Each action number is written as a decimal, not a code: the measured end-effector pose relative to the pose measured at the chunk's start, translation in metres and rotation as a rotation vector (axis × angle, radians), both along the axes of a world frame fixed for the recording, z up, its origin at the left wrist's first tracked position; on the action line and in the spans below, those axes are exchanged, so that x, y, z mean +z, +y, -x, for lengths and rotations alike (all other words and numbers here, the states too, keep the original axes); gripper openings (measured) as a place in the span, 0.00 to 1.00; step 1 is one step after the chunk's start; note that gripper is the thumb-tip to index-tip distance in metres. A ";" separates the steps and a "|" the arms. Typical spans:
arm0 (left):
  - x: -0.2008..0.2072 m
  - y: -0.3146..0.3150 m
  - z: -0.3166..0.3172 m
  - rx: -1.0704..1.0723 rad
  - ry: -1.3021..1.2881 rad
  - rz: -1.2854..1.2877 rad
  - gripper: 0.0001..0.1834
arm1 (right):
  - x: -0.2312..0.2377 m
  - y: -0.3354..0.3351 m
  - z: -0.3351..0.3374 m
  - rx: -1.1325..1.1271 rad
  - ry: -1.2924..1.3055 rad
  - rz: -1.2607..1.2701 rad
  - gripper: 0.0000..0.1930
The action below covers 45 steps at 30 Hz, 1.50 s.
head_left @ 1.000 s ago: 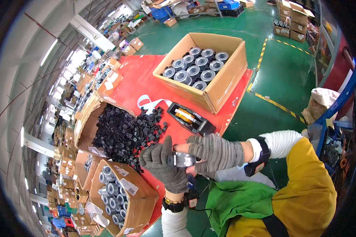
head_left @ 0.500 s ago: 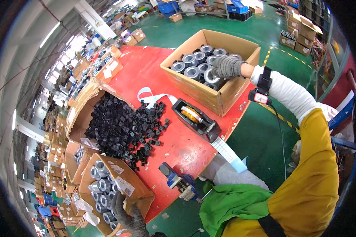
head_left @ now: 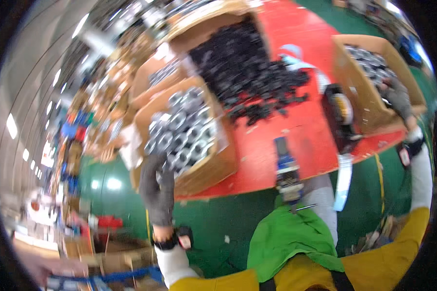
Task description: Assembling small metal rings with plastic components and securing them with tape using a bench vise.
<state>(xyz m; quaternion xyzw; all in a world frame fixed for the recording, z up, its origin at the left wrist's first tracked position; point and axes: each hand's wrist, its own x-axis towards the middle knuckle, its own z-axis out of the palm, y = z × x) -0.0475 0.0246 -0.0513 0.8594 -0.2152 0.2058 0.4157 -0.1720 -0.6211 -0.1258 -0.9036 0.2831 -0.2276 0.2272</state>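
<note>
Red desk (head_left: 296, 131): both gloved hands, left hand (head_left: 156, 186) and right hand (head_left: 398, 97), reach into opposite cartons (grip state cannot be told), so the silver cylinders (head_left: 182, 131) beside the left could topple.

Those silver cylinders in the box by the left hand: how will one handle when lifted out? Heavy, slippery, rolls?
The silver cylinders look like shiny metal, so probably stiff and heavy for their size. The smooth finish may be slick, though the gloved left hand should help. They stand on end, packed in the cardboard box; laid sideways, one would likely roll.

Open cardboard box (head_left: 213, 167) of upright metal cylinders (head_left: 182, 131), on red table
</note>
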 end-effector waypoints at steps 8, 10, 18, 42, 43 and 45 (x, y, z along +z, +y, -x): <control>0.040 0.105 -0.054 0.101 0.354 -0.037 0.15 | -0.048 -0.087 -0.025 0.092 -0.037 0.230 0.15; 0.040 0.117 -0.072 0.192 0.501 -0.221 0.16 | -0.064 -0.112 -0.024 0.090 -0.135 0.146 0.14; -0.022 0.105 -0.148 0.262 0.657 -1.137 0.27 | -0.088 -0.155 -0.016 0.040 -0.134 0.232 0.15; 0.009 -0.066 0.030 -0.689 0.752 0.296 0.31 | 0.023 0.336 0.016 0.985 -0.296 -0.789 0.32; 0.007 -0.078 0.035 -0.738 0.841 0.261 0.30 | 0.015 0.349 0.010 0.948 -0.372 -0.640 0.31; -0.005 -0.097 0.040 -0.816 0.930 0.217 0.27 | 0.008 0.356 0.011 0.896 -0.436 -0.487 0.30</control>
